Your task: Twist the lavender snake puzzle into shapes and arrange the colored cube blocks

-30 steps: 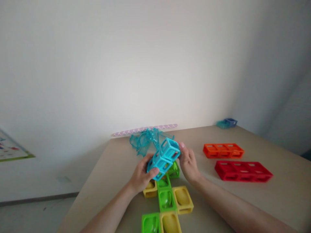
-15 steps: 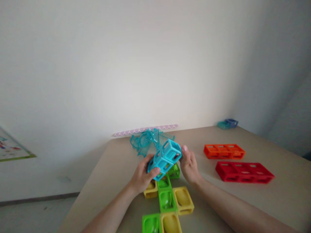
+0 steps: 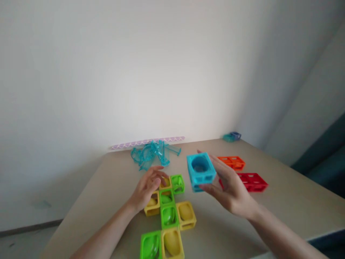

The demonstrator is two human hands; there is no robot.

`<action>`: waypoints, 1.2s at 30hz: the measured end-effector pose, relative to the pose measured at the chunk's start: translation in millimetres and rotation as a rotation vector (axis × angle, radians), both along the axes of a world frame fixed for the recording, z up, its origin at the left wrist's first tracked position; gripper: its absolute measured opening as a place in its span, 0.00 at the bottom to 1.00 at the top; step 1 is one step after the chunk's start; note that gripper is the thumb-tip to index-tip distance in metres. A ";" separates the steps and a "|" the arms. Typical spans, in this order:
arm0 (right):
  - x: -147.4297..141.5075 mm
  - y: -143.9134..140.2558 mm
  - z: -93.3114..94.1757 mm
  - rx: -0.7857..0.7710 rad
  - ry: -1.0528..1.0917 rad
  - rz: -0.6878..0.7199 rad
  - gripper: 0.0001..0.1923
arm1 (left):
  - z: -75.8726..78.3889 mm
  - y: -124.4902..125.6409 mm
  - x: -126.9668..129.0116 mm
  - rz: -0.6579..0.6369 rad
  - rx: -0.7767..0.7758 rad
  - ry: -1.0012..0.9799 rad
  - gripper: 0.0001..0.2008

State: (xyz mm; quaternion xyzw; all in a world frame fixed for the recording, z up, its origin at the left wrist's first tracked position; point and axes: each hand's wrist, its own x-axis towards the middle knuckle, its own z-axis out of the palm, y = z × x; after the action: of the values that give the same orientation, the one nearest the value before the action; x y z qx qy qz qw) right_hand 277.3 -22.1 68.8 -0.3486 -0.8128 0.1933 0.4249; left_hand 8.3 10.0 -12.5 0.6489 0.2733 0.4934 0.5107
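Head view: nearest on the table [image 3: 291,205], a green block [image 3: 151,245] and a yellow block [image 3: 172,242] sit side by side, touching, cut off by the bottom edge. Beyond them, two green middle blocks [image 3: 169,216] run away in line, with a right yellow block [image 3: 185,214] against one side and a left yellow block [image 3: 152,202] on the other.

Right hand [image 3: 231,192] has the blue piece [image 3: 201,171] pinched, thumb low, fingers behind. Piece is up off the table, right of the block layout, round opening facing camera. Left hand [image 3: 147,189] loosely curled, fingertips at the far yellow block [image 3: 165,182]; can't tell if it's gripping or just over it. Far green block [image 3: 177,183] beside that.

Further back, right side: red row [image 3: 254,182], then orange row [image 3: 234,163], both partly behind the right hand. Back left: clear teal parts [image 3: 151,154] in a heap, then a purple strip [image 3: 148,141] by the wall [image 3: 161,72]. Dark blue piece [image 3: 236,136] at the far right corner.
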 end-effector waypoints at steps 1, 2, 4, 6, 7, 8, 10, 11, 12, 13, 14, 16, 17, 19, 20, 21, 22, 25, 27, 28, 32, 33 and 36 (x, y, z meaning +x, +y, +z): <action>17.6 -8.9 5.4 0.029 -0.187 0.000 0.28 | 0.0 -0.5 -0.4 0.005 -0.008 0.012 0.19; 34.7 -16.8 8.2 0.024 -0.372 0.007 0.28 | 0.1 -1.0 -0.8 0.013 -0.017 0.028 0.18; 67.0 -28.1 5.5 0.000 -0.672 0.029 0.26 | 1.0 -1.9 -1.2 0.029 -0.029 0.063 0.18; 96.6 -33.7 -5.5 -0.026 -0.855 -0.009 0.25 | 2.4 -2.4 -0.8 0.039 -0.032 0.083 0.18; 110.2 -35.1 -11.9 -0.027 -0.913 -0.052 0.27 | 3.2 -2.6 -0.4 0.041 -0.033 0.085 0.18; 122.9 -36.3 -17.7 -0.029 -0.955 -0.099 0.29 | 3.9 -2.8 0.0 0.042 -0.036 0.087 0.18; 143.6 -39.0 -24.9 -0.027 -1.005 -0.168 0.31 | 4.9 -3.4 0.7 0.042 -0.048 0.092 0.18; 151.0 -40.7 -26.2 -0.014 -1.006 -0.194 0.33 | 5.3 -3.7 0.8 0.042 -0.053 0.095 0.18; 155.9 -42.2 -26.5 -0.003 -1.000 -0.205 0.34 | 5.5 -4.1 0.8 0.042 -0.057 0.099 0.18; 158.2 -43.3 -26.4 0.009 -0.984 -0.212 0.35 | 5.5 -4.5 0.7 0.041 -0.060 0.103 0.18; 158.2 -43.4 -26.6 0.020 -0.961 -0.220 0.36 | 5.5 -4.9 0.4 0.040 -0.061 0.106 0.18; 152.9 -39.5 -30.6 0.018 -0.917 -0.266 0.34 | 5.2 -5.3 -0.1 0.042 -0.056 0.107 0.18; 148.9 -35.5 -34.6 0.007 -0.897 -0.309 0.33 | 5.0 -5.3 -0.3 0.044 -0.053 0.106 0.18; 141.5 -24.7 -45.0 -0.043 -0.867 -0.379 0.31 | 4.7 -5.2 -0.5 0.046 -0.046 0.102 0.18; 139.1 -19.0 -50.2 -0.074 -0.859 -0.384 0.31 | 4.6 -5.0 -0.5 0.045 -0.045 0.100 0.18; 137.9 -13.7 -54.6 -0.098 -0.853 -0.378 0.32 | 4.5 -4.9 -0.5 0.043 -0.044 0.097 0.18; 137.8 -9.3 -57.8 -0.114 -0.849 -0.365 0.32 | 4.6 -4.8 -0.5 0.039 -0.046 0.095 0.18; 142.3 -2.4 -59.8 -0.117 -0.840 -0.321 0.31 | 5.1 -4.7 -0.2 0.038 -0.054 0.082 0.19; 146.2 -1.8 -57.1 -0.110 -0.839 -0.301 0.31 | 5.5 -4.9 0.0 0.038 -0.061 0.077 0.19; 147.4 -1.8 -55.5 -0.110 -0.844 -0.302 0.31 | 5.7 -5.0 0.1 0.037 -0.063 0.077 0.18; 143.0 3.2 -52.4 -0.107 -0.865 -0.398 0.30 | 5.8 -5.0 0.3 0.032 -0.065 0.079 0.18; 139.5 6.6 -53.0 -0.102 -0.863 -0.438 0.30 | 5.8 -4.9 0.3 0.032 -0.068 0.077 0.18; 128.2 21.0 -57.9 -0.127 -0.872 -0.507 0.31 | 5.7 -4.8 -0.1 0.036 -0.076 0.074 0.19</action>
State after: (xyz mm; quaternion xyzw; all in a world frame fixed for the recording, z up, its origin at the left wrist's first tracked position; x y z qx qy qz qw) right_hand 405.5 -1.2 10.9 -0.6082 -0.7911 -0.0302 0.0578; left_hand 8.3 5.1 -6.9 0.6419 0.3221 0.4674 0.5155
